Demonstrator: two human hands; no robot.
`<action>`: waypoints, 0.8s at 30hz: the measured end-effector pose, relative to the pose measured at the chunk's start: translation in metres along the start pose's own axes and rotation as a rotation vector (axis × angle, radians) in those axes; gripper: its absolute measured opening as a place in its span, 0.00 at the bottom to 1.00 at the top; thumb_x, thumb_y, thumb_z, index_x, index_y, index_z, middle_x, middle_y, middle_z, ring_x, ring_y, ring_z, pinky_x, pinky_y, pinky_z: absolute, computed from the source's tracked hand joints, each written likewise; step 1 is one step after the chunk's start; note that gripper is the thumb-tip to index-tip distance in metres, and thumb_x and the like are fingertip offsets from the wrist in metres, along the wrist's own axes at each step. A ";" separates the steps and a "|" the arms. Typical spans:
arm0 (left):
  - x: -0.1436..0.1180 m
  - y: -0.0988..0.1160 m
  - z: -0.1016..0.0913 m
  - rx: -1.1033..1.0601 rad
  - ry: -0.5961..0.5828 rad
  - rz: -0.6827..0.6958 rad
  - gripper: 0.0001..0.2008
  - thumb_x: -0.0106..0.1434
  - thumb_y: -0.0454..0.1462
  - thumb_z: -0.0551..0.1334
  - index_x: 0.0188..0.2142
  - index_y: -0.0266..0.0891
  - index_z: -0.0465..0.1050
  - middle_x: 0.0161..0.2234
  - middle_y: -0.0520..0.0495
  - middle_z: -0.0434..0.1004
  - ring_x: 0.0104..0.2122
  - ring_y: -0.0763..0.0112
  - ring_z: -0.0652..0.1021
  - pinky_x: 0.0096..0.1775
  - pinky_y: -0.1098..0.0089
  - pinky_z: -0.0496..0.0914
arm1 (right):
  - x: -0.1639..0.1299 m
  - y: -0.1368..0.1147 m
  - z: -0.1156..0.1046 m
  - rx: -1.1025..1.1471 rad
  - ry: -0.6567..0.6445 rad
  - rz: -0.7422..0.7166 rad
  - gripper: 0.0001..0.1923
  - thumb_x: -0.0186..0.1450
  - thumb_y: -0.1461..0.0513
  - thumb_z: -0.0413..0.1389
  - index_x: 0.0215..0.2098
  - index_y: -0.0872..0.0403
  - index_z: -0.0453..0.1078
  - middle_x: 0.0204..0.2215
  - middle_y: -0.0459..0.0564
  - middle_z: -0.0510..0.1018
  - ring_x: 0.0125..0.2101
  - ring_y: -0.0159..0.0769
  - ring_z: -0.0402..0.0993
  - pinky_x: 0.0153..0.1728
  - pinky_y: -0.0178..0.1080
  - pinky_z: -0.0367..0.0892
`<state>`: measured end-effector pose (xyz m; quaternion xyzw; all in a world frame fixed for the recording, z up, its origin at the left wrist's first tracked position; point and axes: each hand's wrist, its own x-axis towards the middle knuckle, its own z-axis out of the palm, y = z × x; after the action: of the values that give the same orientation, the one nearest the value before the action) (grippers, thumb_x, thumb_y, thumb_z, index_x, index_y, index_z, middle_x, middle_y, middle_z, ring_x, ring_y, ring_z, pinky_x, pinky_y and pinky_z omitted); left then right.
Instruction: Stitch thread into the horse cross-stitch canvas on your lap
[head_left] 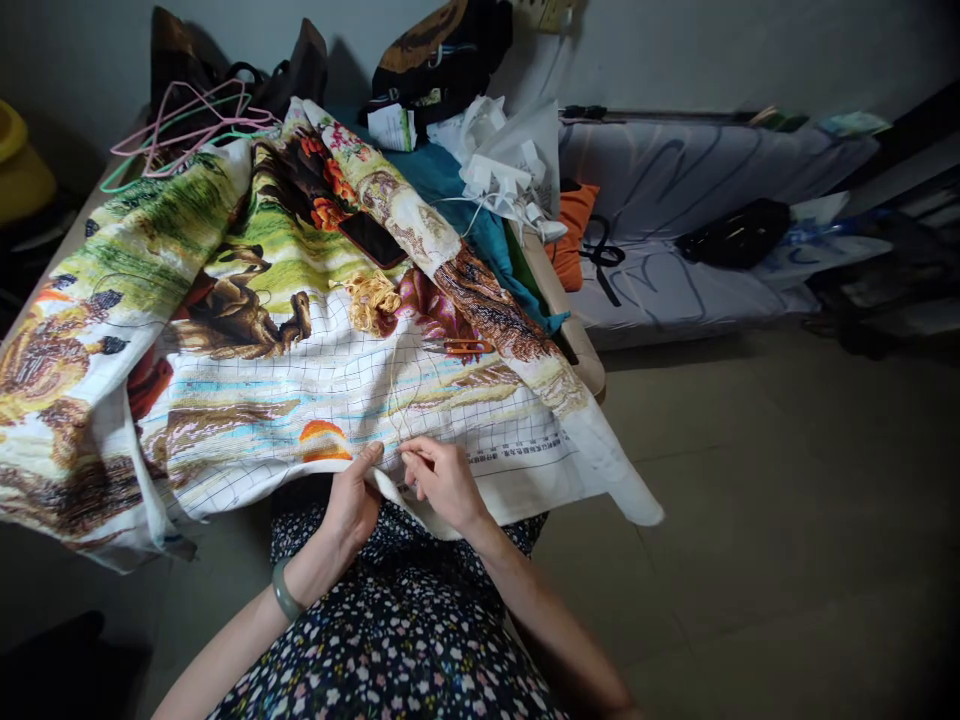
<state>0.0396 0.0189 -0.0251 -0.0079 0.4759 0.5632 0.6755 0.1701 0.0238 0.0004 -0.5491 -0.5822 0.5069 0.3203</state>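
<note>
A large cross-stitch cloth (247, 385), printed with a grid and partly stitched in colour, drapes over the table and my lap. At its near edge my left hand (354, 505) is closed on the fabric, thumb on top and fingers underneath. My right hand (442, 480) pinches close beside it, just above the cloth. A pale thread (393, 385) loops across the fabric down to the right fingertips; any needle there is too small to make out. Farther up the cloth lie a bundle of yellow thread (371, 300), orange-handled thread snips (466, 347) and a dark phone (373, 240).
Pink and green hangers (191, 125) and dark bags stand at the table's back left. White cables and adapters (502, 180) lie at the back right. Beyond the table (589, 372) is a covered sofa (645, 290) with an orange cushion (574, 230) and a black bag (735, 233).
</note>
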 end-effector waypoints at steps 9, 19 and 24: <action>0.000 0.000 0.002 -0.013 -0.014 0.007 0.09 0.49 0.32 0.70 0.31 0.35 0.76 0.30 0.48 0.79 0.30 0.69 0.77 0.39 0.67 0.70 | 0.003 -0.001 0.004 -0.039 0.045 0.002 0.10 0.63 0.63 0.51 0.35 0.55 0.75 0.17 0.42 0.72 0.13 0.26 0.63 0.16 0.28 0.60; 0.001 -0.003 0.001 -0.004 -0.011 0.002 0.09 0.48 0.34 0.71 0.30 0.36 0.75 0.27 0.48 0.79 0.28 0.67 0.77 0.36 0.67 0.71 | 0.001 -0.007 0.013 -0.118 0.105 0.033 0.08 0.64 0.63 0.50 0.34 0.55 0.72 0.16 0.43 0.72 0.12 0.28 0.63 0.16 0.30 0.60; 0.001 -0.001 0.005 0.001 -0.005 0.036 0.13 0.45 0.31 0.71 0.32 0.36 0.74 0.27 0.50 0.77 0.27 0.70 0.76 0.34 0.68 0.71 | -0.001 -0.003 0.017 -0.004 0.093 0.070 0.05 0.64 0.62 0.50 0.32 0.54 0.66 0.17 0.41 0.71 0.12 0.27 0.64 0.16 0.29 0.60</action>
<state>0.0433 0.0219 -0.0234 0.0025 0.4748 0.5751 0.6663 0.1533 0.0193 -0.0013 -0.5925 -0.5482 0.4907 0.3281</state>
